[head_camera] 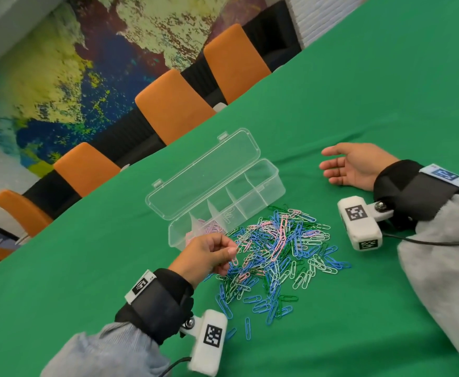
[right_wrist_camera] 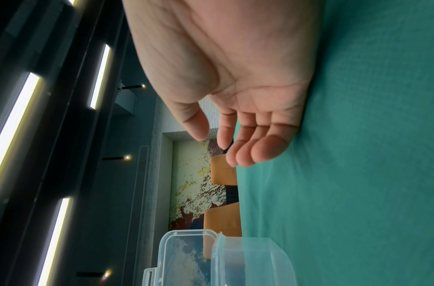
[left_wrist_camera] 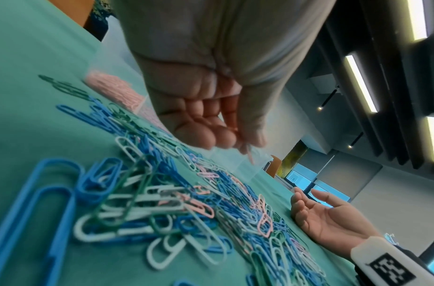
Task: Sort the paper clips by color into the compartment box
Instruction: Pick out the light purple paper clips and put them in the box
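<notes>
paper clips [head_camera: 280,254] lie in a loose mixed pile on the green cloth [head_camera: 386,91]: blue, white, green and pink, tangled together, with a few blue strays nearer the person. pile sits just in front of the box [head_camera: 261,186], touching or nearly touching its front wall.

box: clear plastic, lid [head_camera: 204,170] hinged open and lying back away from the person. dividers split it into several compartments in a row. the leftmost compartment holds pink clips [head_camera: 209,227]; one more clip or so shows in the next compartment, colour unclear. the other compartments look bare through the plastic.

left hand [head_camera: 206,254]: above the left edge of the pile, just in front of the pink compartment. thumb and forefinger pinch one pink clip [head_camera: 234,260], which hangs down from the fingertips; remaining fingers curled under. left wrist view agrees: a pink clip [left_wrist_camera: 249,156] hangs below the fingertips [left_wrist_camera: 199,135], blurred, with the pile [left_wrist_camera: 162,203] beneath.

right hand [head_camera: 356,167]: resting on the cloth to the right of the box, well apart from the pile, palm turned toward the box, fingers relaxed and loosely spread, holding nothing. right wrist view shows the same bare palm [right_wrist_camera: 248,87], little-finger edge on the cloth, box end [right_wrist_camera: 248,261] beyond it.

orange chairs [head_camera: 174,107] line the far side of the table.
</notes>
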Demonstrator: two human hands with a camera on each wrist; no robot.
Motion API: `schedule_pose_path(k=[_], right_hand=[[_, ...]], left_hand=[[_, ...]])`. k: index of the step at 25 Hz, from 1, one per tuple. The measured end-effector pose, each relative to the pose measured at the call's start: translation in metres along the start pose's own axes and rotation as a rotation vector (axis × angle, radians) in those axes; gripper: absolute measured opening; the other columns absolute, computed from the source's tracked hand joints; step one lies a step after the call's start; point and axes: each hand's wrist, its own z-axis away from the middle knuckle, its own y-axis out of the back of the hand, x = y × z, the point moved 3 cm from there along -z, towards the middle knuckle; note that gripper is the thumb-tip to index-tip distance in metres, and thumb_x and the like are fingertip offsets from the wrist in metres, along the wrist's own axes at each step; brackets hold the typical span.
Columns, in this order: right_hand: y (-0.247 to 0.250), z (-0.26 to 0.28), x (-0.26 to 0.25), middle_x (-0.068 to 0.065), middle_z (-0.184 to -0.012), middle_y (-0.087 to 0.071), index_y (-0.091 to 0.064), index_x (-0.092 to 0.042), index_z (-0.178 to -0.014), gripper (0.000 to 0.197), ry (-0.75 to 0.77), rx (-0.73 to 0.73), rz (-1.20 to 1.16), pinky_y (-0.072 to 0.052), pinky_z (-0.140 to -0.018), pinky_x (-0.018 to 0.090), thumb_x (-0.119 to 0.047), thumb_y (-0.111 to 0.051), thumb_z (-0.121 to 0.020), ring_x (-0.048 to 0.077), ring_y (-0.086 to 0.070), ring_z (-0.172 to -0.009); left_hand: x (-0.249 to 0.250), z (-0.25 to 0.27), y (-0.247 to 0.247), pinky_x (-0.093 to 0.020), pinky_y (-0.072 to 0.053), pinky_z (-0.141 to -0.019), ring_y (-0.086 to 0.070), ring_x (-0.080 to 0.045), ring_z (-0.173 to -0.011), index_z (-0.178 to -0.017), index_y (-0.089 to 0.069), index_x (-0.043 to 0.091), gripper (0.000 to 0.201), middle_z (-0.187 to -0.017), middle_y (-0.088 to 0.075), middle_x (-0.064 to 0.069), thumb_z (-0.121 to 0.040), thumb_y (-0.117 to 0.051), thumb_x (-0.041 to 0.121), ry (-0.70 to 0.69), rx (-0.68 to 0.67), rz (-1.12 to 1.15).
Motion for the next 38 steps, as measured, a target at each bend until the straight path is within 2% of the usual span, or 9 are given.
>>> schedule_pose_path(k=[8,11,13,16,20,27,31,35,38], right_hand=[[0.001,-0.003,0.0,0.007,-0.073,-0.053,-0.05,-0.017,-0.087,0.011,-0.005,0.015,-0.004,-0.044,-0.041,0.017,-0.019,-0.042,-0.094,0.017,-0.05,-0.055],[0.001,-0.003,0.0,0.007,-0.074,-0.053,-0.05,-0.017,-0.087,0.011,-0.009,0.016,0.002,-0.044,-0.042,0.02,-0.02,-0.041,-0.094,0.017,-0.049,-0.057],[0.001,-0.003,0.0,0.007,-0.073,-0.052,-0.049,-0.017,-0.087,0.013,-0.011,0.017,0.002,-0.044,-0.042,0.02,-0.021,-0.041,-0.095,0.017,-0.049,-0.056],[0.001,-0.002,-0.001,0.007,-0.073,-0.052,-0.049,-0.016,-0.087,0.013,-0.008,0.022,0.002,-0.044,-0.042,0.018,-0.021,-0.041,-0.095,0.017,-0.049,-0.056],[-0.001,0.001,-0.002,0.007,-0.073,-0.052,-0.049,-0.017,-0.086,0.012,-0.006,0.016,0.008,-0.044,-0.041,0.014,-0.019,-0.041,-0.095,0.013,-0.052,-0.047],[-0.005,0.004,-0.003,0.006,-0.072,-0.051,-0.048,-0.017,-0.085,0.014,-0.011,0.007,0.045,-0.042,-0.041,0.017,-0.019,-0.039,-0.095,0.015,-0.047,-0.055],[-0.005,0.004,-0.003,0.006,-0.073,-0.051,-0.049,-0.017,-0.086,0.014,-0.004,0.01,0.041,-0.043,-0.042,0.017,-0.018,-0.039,-0.095,0.016,-0.047,-0.057],[-0.005,0.005,-0.002,0.006,-0.073,-0.051,-0.049,-0.016,-0.087,0.014,-0.005,0.009,0.047,-0.043,-0.045,0.021,-0.018,-0.039,-0.095,0.016,-0.047,-0.057],[-0.004,0.005,-0.003,0.007,-0.074,-0.051,-0.05,-0.016,-0.087,0.013,-0.003,0.01,0.043,-0.043,-0.045,0.022,-0.018,-0.039,-0.095,0.016,-0.047,-0.058]], left_hand=[[0.003,0.003,0.004,-0.027,-0.058,-0.058,-0.067,-0.02,-0.064,-0.081,-0.058,-0.001,0.013,-0.078,-0.067,-0.015,-0.089,-0.05,0.006,0.041,0.176,0.816],[0.004,0.004,0.002,-0.027,-0.058,-0.054,-0.067,-0.019,-0.058,-0.074,-0.064,0.002,0.007,-0.07,-0.065,-0.012,-0.068,-0.064,0.006,0.047,0.123,0.892],[0.002,0.004,0.001,-0.024,-0.054,-0.048,-0.058,-0.013,-0.049,-0.082,-0.057,0.005,0.011,-0.063,-0.057,-0.006,-0.072,-0.06,0.006,0.078,0.073,0.873],[-0.001,0.0,-0.001,-0.019,-0.044,-0.044,-0.041,-0.007,-0.045,-0.082,-0.051,0.01,0.006,-0.061,-0.043,0.0,-0.083,-0.056,0.009,0.105,0.005,0.45],[0.004,-0.005,-0.009,-0.018,-0.03,-0.053,-0.035,-0.002,-0.047,-0.079,-0.054,0.024,0.014,-0.056,-0.038,0.009,-0.087,-0.065,0.022,-0.17,-0.111,-0.818],[0.005,-0.009,-0.018,-0.014,-0.028,-0.051,-0.036,0.0,-0.05,-0.072,-0.05,0.028,0.022,-0.058,-0.042,0.012,-0.085,-0.067,0.031,-0.207,-0.245,-1.056],[0.008,-0.011,0.002,-0.01,-0.033,-0.05,-0.038,0.001,-0.046,-0.071,-0.051,0.023,0.022,-0.06,-0.044,0.011,-0.09,-0.061,0.02,-0.099,-0.199,-0.686],[-0.003,-0.011,0.022,-0.02,-0.04,-0.043,-0.04,-0.01,-0.047,-0.063,-0.055,0.014,0.023,-0.061,-0.045,-0.002,-0.06,-0.077,0.013,0.092,-0.192,0.622],[-0.017,-0.012,0.012,-0.023,-0.044,-0.042,-0.046,-0.015,-0.049,-0.06,-0.054,0.01,0.034,-0.065,-0.05,-0.006,-0.046,-0.084,0.008,0.09,-0.191,1.043]])
